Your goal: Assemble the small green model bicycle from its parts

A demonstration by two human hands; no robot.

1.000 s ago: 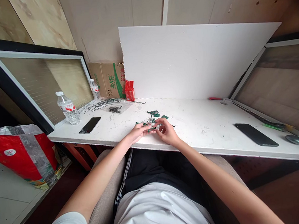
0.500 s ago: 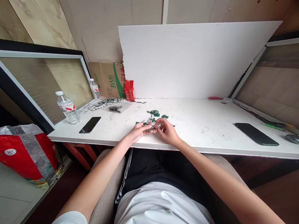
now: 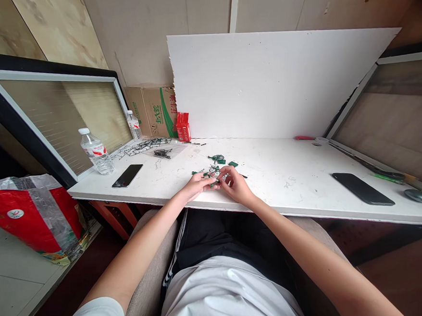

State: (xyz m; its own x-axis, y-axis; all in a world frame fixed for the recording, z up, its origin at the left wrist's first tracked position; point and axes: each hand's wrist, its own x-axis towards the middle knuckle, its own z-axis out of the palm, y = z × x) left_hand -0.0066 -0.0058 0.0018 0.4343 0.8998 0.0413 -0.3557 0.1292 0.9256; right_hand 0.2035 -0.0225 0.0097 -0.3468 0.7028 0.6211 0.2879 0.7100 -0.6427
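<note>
Near the front edge of the white table, my left hand (image 3: 197, 185) is closed on a small dark green plastic model part (image 3: 213, 183). My right hand (image 3: 233, 184) meets it from the right, thumb and fingertips pinched at the same part; exactly what lies between them is too small to make out. Just beyond the hands lie loose green pieces: a rounded green part (image 3: 216, 157), a flat green block (image 3: 233, 164) and several smaller dark bits. My fingers hide some of these pieces.
Black sprue frames (image 3: 148, 145) and a plastic bag of black parts (image 3: 163, 153) lie at the back left. Nearby are a phone (image 3: 127, 176), a water bottle (image 3: 97, 151) and a red box (image 3: 183, 127). At right are another phone (image 3: 362, 189) and a mouse (image 3: 419, 195).
Both hands stay almost in place. My left fingers have shifted slightly, and more of the green part shows between them. The loose pieces have not moved.
</note>
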